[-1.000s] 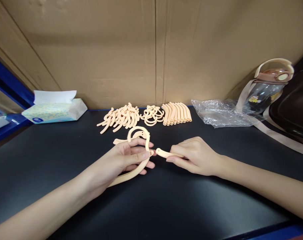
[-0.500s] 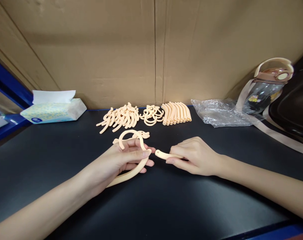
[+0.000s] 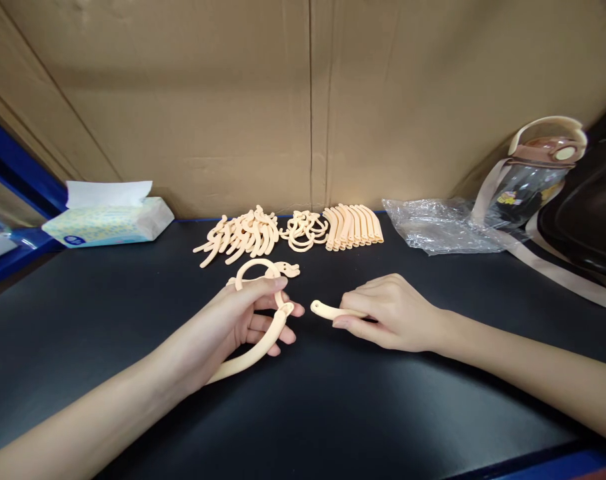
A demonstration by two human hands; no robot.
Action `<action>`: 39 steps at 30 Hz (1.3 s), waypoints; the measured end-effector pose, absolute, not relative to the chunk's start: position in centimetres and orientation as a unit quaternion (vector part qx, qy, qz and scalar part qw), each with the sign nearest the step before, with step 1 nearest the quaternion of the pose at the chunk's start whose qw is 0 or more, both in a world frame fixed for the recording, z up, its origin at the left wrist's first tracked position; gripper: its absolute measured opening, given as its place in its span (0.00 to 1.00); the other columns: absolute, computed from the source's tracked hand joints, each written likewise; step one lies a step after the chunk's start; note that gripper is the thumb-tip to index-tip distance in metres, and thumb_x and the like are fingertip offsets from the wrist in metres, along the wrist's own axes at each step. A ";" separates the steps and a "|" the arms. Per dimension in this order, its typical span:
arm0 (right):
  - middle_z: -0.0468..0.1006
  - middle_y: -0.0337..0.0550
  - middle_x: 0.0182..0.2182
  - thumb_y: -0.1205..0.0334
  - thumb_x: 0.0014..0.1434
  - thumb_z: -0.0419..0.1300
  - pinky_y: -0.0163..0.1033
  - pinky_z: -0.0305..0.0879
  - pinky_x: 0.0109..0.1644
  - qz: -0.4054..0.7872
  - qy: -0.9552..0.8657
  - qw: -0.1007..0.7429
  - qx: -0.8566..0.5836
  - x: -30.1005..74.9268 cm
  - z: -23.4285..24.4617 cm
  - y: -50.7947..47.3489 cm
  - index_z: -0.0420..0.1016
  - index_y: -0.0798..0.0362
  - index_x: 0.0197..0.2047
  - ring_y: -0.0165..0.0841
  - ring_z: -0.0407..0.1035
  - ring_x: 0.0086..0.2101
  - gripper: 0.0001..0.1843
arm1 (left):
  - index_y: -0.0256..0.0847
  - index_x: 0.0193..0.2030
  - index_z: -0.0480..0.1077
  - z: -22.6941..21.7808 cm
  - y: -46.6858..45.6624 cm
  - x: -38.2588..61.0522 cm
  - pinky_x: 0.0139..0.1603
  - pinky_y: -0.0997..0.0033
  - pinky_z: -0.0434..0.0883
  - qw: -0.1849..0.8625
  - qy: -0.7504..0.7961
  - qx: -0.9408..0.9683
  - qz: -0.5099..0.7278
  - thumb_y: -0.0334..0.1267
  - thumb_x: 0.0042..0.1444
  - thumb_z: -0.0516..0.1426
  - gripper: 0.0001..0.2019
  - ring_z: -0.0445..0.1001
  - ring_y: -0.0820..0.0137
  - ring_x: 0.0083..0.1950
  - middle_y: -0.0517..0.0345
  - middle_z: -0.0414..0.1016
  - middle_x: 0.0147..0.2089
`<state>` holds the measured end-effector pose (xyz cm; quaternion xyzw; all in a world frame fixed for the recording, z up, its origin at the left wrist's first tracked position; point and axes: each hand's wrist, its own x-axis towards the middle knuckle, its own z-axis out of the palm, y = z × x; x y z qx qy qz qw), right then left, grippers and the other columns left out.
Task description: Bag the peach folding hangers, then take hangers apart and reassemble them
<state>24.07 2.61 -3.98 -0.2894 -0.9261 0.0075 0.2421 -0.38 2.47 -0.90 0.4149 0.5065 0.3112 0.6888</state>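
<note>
Left grip (image 3: 243,310) pinches hooked beige plastic piece (image 3: 257,355), tail hidden; right grip (image 3: 390,315) clasps curved beige strip (image 3: 329,311), partly covered; white tissue (image 3: 109,195) in blue-yellow boxy pack (image 3: 110,225).

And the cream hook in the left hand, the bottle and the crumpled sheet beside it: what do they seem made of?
Cream hook: probably satin plastic, smooth and evenly coloured.
Bottle: likely hard plastic, possibly glass; glossy, see-through body with highlights.
Crumpled sheet: thin, shiny, clear plastic film, by its creases and glints.

The black tabletop (image 3: 383,413) bears beige pieces (image 3: 353,227), tissues (image 3: 107,220), clear plastic (image 3: 433,228) and, seemingly, a bottle (image 3: 533,183)
</note>
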 end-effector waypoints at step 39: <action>0.76 0.37 0.29 0.53 0.69 0.48 0.37 0.52 0.24 -0.107 -0.969 0.139 -0.171 22.7 -3.5 0.0 0.67 0.50 0.64 0.28 0.65 0.21 0.24 | 0.36 0.38 0.75 -1.3 2.0 0.8 0.28 0.81 0.75 0.712 0.378 0.559 0.193 0.46 0.56 0.64 0.13 0.74 0.77 0.27 0.62 0.75 0.29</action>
